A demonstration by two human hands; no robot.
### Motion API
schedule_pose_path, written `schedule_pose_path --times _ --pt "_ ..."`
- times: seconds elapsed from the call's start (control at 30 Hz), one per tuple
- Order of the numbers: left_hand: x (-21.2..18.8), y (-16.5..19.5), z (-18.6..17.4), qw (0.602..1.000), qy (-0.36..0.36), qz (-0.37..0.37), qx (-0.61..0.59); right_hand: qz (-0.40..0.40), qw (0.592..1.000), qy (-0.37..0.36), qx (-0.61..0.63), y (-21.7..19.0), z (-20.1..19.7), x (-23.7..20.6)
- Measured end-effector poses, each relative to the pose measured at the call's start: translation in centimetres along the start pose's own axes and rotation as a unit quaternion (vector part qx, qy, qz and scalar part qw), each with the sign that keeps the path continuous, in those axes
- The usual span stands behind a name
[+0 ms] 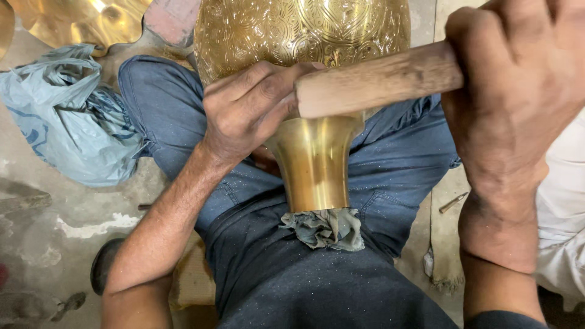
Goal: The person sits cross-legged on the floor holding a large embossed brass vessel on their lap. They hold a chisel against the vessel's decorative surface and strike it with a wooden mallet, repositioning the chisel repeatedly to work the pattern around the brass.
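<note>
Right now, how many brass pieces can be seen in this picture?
2. An engraved brass vase lies on the lap, steadied by the left hand. A shiny brass sheet lies at the top left, partly cut off. Others may be out of view.

Crumpled plastic bag (64,116): only package in view, pale blue-grey with darker blue markings. Lies on floor (55,213) left of brass vase (304,36), touching outer side of raised knee in blue jeans (158,97). Soft, shapeless heap, folds bunched toward knee, upper corner reaching toward brass piece at top edge. Thin, slightly glossy film. Contents not visible. No labels, signs or screens anywhere in view.
</note>
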State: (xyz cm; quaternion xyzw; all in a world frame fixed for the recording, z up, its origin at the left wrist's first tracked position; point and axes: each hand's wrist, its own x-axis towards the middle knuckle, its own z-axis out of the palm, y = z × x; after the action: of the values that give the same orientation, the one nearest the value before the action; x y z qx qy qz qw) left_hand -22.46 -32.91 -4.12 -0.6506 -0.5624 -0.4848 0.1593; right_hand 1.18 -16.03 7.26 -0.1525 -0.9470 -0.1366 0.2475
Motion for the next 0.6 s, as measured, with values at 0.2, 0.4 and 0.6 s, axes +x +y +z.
schedule_pose_path --times 0.2,0.4,0.6 --pt "0.0 -0.7 0.7 1.0 0.01 0.011 -0.018 0.003 1.0 -0.008 -0.015 -0.2 -0.5 0.0" --pt "0.2 0.1 -0.2 1.0 0.007 0.004 -0.017 0.002 1.0 -0.013 -0.023 -0.4 -0.6 0.2" --pt "1.0 0.3 -0.8 1.0 0.001 0.001 -0.019 0.002 0.999 -0.016 -0.029 -0.3 -0.8 0.2"
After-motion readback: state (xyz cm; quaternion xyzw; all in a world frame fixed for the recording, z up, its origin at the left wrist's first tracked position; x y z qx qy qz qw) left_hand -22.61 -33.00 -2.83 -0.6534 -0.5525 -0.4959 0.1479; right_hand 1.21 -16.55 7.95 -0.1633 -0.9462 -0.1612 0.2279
